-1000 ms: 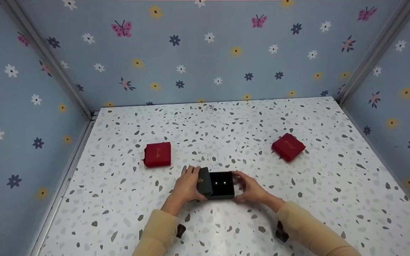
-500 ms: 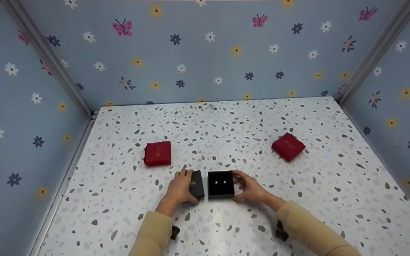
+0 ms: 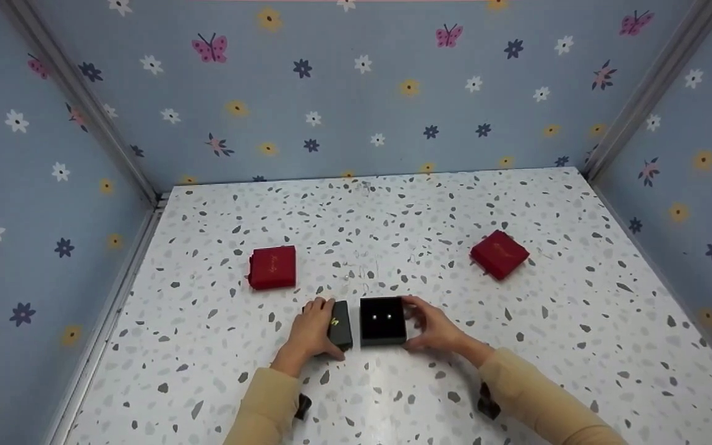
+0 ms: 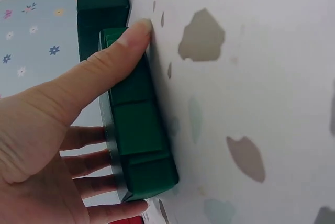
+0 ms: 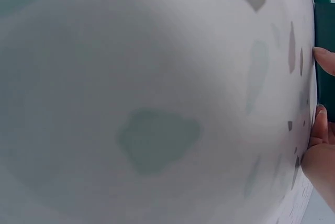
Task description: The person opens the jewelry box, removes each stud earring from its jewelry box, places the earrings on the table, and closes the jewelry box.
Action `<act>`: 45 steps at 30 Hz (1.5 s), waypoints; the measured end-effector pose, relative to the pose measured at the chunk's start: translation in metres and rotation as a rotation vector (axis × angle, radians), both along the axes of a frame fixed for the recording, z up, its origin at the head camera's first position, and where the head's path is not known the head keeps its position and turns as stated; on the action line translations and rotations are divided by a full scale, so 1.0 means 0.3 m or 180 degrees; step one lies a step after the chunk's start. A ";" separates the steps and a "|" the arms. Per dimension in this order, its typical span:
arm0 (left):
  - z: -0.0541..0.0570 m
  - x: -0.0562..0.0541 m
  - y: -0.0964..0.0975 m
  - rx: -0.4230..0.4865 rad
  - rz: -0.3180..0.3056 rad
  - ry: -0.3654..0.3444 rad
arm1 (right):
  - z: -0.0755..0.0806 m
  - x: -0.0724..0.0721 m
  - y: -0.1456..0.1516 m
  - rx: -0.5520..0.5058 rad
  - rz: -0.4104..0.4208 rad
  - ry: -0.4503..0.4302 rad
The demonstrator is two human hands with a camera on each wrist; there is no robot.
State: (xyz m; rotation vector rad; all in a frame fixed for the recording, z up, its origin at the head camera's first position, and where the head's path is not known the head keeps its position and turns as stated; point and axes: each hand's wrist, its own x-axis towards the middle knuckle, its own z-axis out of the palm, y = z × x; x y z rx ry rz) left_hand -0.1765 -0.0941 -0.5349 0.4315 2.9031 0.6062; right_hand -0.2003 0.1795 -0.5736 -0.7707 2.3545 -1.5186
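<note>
As your left hand (image 3: pixel 311 330) is gripping the dark lid (image 3: pixel 343 327) and your right hand (image 3: pixel 435 329) is holding the box (image 3: pixel 383 341), the lid is no longer overlapping the box but sitting just left of it, apparently leaving the two bright studs (image 3: pixel 374 317) fully uncovered.

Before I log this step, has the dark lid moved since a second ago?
Yes, leftward: the lid is now apart from the open box, which stayed put.
</note>
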 end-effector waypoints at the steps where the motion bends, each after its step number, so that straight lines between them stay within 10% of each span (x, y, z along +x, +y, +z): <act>1: 0.001 0.001 0.000 0.0008 -0.0002 0.0006 | -0.001 0.000 0.001 -0.0003 0.0010 0.0019; 25: 0.060 0.012 0.030 -0.0020 0.0043 -0.0047 | 0.134 0.059 -0.030 0.0108 -0.0003 0.0026; 45: 0.096 0.021 0.117 0.0428 -0.0026 0.0615 | 0.004 0.003 -0.001 0.0160 -0.0069 -0.0010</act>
